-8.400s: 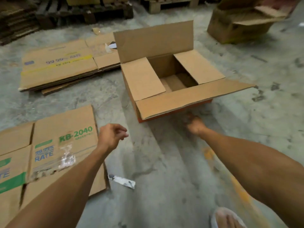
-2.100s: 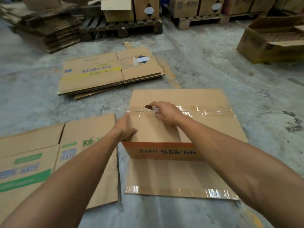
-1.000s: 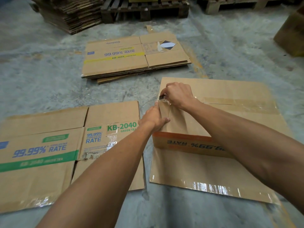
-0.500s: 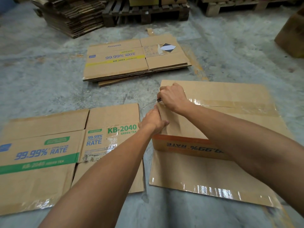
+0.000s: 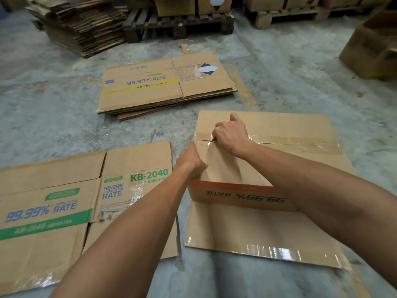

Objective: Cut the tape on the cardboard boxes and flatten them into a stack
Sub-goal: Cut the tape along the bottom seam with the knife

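An upturned cardboard box with an orange band stands on the floor in front of me, its bottom flaps sealed by a strip of clear tape. My right hand is closed on a small cutter at the left end of the tape seam, where a short slit shows; the blade is mostly hidden under my fingers. My left hand presses flat against the box's left near corner. One loose flap lies spread on the floor toward me.
A flattened green-striped box lies at the left. A stack of flattened boxes sits farther ahead. Behind are a tall pile of flat cardboard, wooden pallets and an open box at the right.
The box was turned over from open-side-up to taped-bottom-up. In the last second my right hand has slid slightly right along the seam, leaving a slit at the left end.
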